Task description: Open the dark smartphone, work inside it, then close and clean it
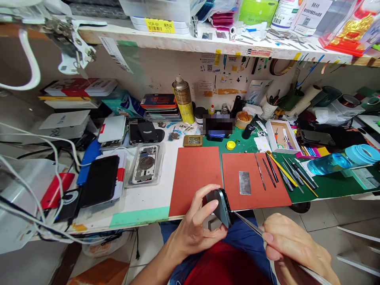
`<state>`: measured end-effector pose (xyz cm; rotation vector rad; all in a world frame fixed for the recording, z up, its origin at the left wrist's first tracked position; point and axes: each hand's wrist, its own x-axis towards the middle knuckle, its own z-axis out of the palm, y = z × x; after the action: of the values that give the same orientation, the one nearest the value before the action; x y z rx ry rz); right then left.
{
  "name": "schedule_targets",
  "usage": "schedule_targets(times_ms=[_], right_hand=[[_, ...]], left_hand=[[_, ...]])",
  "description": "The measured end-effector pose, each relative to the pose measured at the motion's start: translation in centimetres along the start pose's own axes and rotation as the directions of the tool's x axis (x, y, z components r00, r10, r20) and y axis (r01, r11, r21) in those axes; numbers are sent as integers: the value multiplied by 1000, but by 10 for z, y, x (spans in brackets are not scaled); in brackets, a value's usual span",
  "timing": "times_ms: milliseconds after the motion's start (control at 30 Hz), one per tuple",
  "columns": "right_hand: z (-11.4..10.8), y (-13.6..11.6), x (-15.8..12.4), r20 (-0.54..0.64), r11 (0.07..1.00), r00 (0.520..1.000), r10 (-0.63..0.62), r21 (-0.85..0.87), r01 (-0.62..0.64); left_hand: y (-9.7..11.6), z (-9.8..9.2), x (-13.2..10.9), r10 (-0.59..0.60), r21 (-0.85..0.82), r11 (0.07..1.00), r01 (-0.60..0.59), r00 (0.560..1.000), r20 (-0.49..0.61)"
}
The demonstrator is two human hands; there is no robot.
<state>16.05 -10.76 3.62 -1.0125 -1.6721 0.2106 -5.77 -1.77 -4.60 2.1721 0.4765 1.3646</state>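
Beneath a long white shelf, a cluttered white counter runs across the view, and the person sits at its front edge. Just off that edge, the left hand is clenched around a dark phone, holding it tilted on its side above the lap, with a teal-tinted metal rim facing up. A small gray block shows against the phone's lower end, though what it is cannot be told. The right hand is pinched tight on a slim steel tool, whose tip sits just beside the phone's edge.

Behind the hands lie two orange-red mats, and the right one carries a metal plate and several thin tools. Toward the counter's left edge, a stripped phone housing sits in a clear tray, beside a black phone lying on a white box. Near the back edge stands a gold and yellow spray can. A yellow label on a white box on the shelf reads "FCR-8X". A dark object near the back edge is blurred beyond telling.
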Motion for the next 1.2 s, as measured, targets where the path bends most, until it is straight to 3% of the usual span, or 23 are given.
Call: schedule_targets(times_ms=[500,700,867,1100,1200], right_hand=[[20,15,10,-25,985,986,-162,-60,160],[22,19,6,-13,983,983,-185,-4,185],[12,11,13,-72,993,996,-59,101,66],[-14,1,1,76,930,994,84,353,-106],[-11,10,-8,-79,964,986,147,235,-125]], left_hand=[[-1,1,-2,19,-19,1000,-18,1000,14],[-2,3,-4,23,-1,1000,-23,1000,11],[0,1,-3,4,9,1000,-4,1000,15],[0,-1,-2,8,1,1000,-8,1000,5],[-1,-1,-3,-2,3,1000,2,1000,5]])
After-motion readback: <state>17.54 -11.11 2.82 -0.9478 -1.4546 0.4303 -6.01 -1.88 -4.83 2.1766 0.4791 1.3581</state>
